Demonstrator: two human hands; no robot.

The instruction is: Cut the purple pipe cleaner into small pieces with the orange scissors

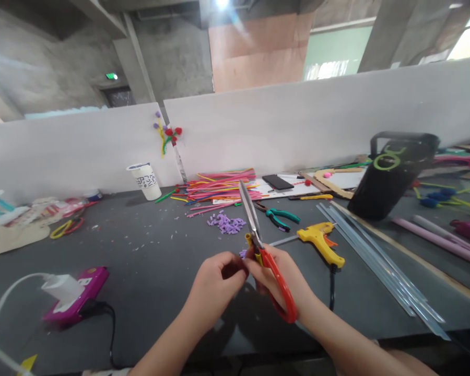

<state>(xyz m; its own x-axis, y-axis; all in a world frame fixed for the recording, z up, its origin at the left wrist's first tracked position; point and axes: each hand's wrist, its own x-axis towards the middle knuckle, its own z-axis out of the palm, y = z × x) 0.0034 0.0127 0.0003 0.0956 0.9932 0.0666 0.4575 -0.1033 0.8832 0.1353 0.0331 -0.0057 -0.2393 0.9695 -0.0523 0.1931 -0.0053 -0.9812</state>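
My right hand (284,274) is wrapped around red-handled scissors (277,284), whose blades point up and away from me and look nearly closed. A small yellow piece shows by the pivot; I cannot tell whether it belongs to the scissors. My left hand (215,282) is closed in a pinch, fingertips meeting those of the right hand. Whatever sits between the pinched fingers is hidden. Just beyond the hands lies a heap of short purple cut pieces (227,223), with a few more beside the right fingers.
Behind the heap lie colourful pipe cleaners (219,187), a phone (278,181) and teal-handled pliers (284,215). To the right are a yellow glue gun (319,240), clear glue sticks (384,266) and a black bottle (391,175). A paper cup (145,181) and magenta power strip (78,295) stand left.
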